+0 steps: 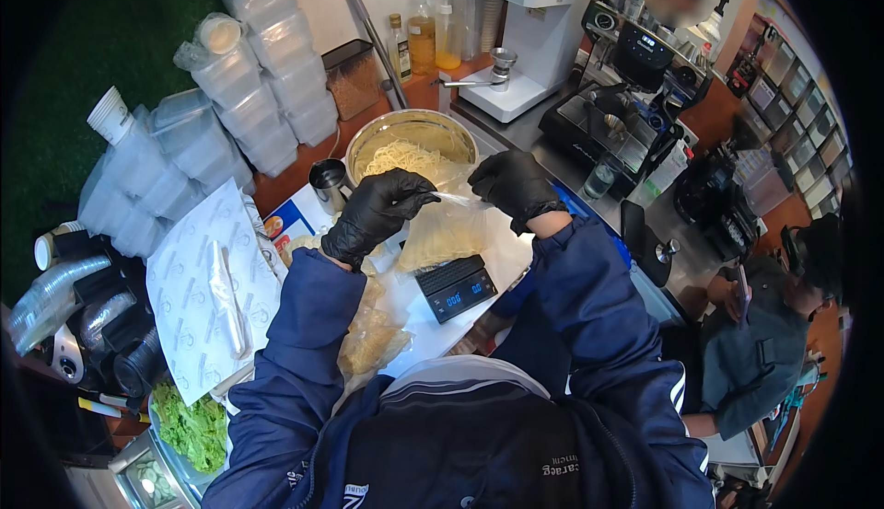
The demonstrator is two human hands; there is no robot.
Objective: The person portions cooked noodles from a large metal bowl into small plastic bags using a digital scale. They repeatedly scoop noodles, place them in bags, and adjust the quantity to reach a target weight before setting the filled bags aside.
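Between my two black-gloved hands a clear plastic bag [442, 236] of noodles is held by its gathered, stretched top. My left hand [383, 212] pinches one end of the twisted plastic; my right hand [516, 188] grips the other end. The bag's full lower part hangs over the back edge of a black digital scale [456, 295] with a lit display; whether it rests on the scale I cannot tell. Behind my hands stands a steel bowl [413, 122] with loose cooked noodles [404, 157]. More bagged noodles [373, 347] lie beside my left forearm.
Stacked plastic containers [242, 88] rise at the back left. A steel pitcher [330, 181] stands by the bowl. Printed paper [186, 288] and lettuce [190, 426] are at left. An espresso machine [608, 115] stands at right; a person [756, 343] holds a phone [743, 293] farther right.
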